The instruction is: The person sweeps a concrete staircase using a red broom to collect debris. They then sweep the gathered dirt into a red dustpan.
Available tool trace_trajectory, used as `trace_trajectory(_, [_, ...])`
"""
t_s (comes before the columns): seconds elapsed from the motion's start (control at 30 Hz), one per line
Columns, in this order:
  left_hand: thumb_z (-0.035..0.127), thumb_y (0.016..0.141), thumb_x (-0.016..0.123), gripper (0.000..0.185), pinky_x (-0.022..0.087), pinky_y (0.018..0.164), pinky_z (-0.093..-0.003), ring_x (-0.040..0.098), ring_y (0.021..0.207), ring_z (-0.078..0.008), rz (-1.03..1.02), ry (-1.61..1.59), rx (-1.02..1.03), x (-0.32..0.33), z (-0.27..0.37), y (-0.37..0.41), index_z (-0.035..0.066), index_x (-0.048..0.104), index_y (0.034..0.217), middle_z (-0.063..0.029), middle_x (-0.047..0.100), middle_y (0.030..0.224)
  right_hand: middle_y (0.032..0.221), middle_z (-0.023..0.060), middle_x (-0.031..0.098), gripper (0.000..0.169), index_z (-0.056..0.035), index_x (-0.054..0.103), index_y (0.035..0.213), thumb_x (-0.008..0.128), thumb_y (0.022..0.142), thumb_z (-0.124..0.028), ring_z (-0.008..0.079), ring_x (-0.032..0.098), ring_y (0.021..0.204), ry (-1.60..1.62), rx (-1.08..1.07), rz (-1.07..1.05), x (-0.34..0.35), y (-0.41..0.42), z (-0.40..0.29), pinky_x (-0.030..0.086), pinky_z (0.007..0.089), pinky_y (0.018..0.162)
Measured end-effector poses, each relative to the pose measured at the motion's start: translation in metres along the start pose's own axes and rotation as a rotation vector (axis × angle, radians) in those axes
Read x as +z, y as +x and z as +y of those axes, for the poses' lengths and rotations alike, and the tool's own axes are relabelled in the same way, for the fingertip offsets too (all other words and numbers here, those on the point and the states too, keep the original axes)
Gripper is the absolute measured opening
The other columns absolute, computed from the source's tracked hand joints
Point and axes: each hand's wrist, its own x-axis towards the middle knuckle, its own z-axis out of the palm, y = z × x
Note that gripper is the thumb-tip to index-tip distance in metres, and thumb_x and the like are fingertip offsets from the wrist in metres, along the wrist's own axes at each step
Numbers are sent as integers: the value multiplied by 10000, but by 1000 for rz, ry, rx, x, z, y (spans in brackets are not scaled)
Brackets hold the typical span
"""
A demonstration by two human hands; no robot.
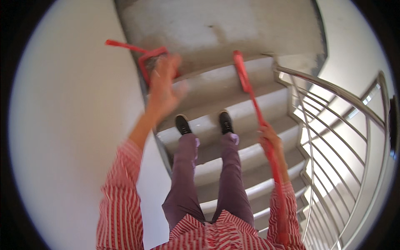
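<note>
My right hand point(270, 139) grips the long red handle of a broom point(257, 107). Its narrow red head lies over the front edge of the landing and the step just below. My left hand point(164, 89), blurred by motion, is held out with fingers apart and nothing visible in it. Behind that hand in the picture, beside the left wall, is a red dustpan point(142, 67) with grey debris inside. The dustpan's handle slants toward the wall. My hand hides part of the pan, so I cannot tell whether they touch.
Concrete stairs point(215, 75) with pale edges run under my black shoes point(225, 122). A stained concrete landing point(193, 28) lies at the top. The plain wall point(75, 103) borders the left side. A metal railing point(337, 90) curves along the right, with open gaps between its bars.
</note>
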Motion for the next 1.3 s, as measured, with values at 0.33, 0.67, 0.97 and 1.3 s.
trace_trajectory(0.33, [94, 716, 863, 508, 472, 1081, -556, 623, 1239, -362, -201, -964, 374, -2, 360, -130, 92, 713, 1201, -98, 648, 1168, 958, 123, 598, 185, -68, 553, 898, 673, 799, 32, 392, 627, 1042, -810, -231, -201, -43, 36, -83, 538, 474, 857])
trace_trajectory(0.67, [-4, 856, 728, 65, 530, 998, -497, 721, 912, -272, 341, -1071, 160, 162, 385, -87, 31, 676, 839, -98, 689, 841, 891, 128, 607, 153, -78, 601, 903, 718, 830, -11, 365, 628, 830, -623, -316, 251, -109, 117, 114, 537, 415, 749])
trace_trajectory(0.97, [139, 975, 630, 243, 539, 953, -565, 709, 854, -328, 268, -733, -75, 46, 455, -159, 5, 569, 782, -120, 663, 769, 912, 96, 643, 214, -91, 606, 847, 756, 701, -49, 358, 649, 985, -751, -302, -86, -80, 36, -18, 563, 452, 847])
trace_trajectory(1.3, [-70, 899, 685, 158, 493, 1071, -532, 725, 1031, -348, 292, -817, -200, 171, 440, -147, -13, 579, 797, -176, 733, 963, 928, 111, 646, 242, -82, 601, 847, 759, 687, 9, 365, 645, 1048, -635, -278, 85, -141, 72, 83, 548, 457, 979])
